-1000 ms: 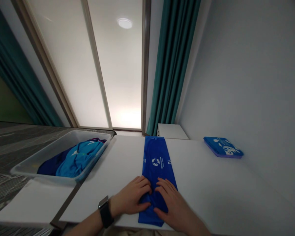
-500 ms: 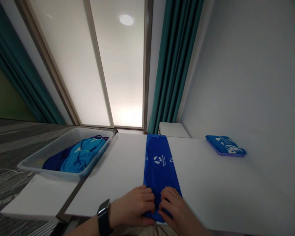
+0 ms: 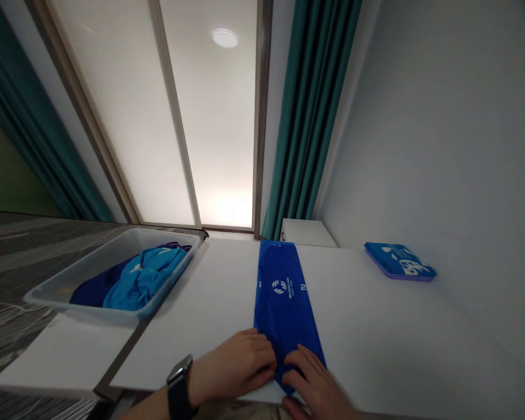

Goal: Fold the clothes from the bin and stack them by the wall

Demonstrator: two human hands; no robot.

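A long strip of blue folded cloth (image 3: 284, 315) with a white round logo and small white lettering lies lengthwise on the white table, its near end at the front edge. My left hand (image 3: 247, 361), with a dark watch on the wrist, has curled fingers closed on the cloth's near left side. At the near right corner, my right hand (image 3: 308, 379) has bent fingers on the cloth and its thumb by the near edge. The fingertips partly hide the near end.
A translucent plastic bin (image 3: 48, 297) at the left holds crumpled blue and dark blue cloth (image 3: 144, 277). On the right of the table (image 3: 376, 338) lies a stack of folded blue cloths (image 3: 400, 261) with white print. A white cabinet (image 3: 308, 232) stands beyond the far edge.
My right hand has shifted slightly down toward the near edge, its thumb lower than before. My left hand has moved very little, and the cloth's near corner looks narrower.
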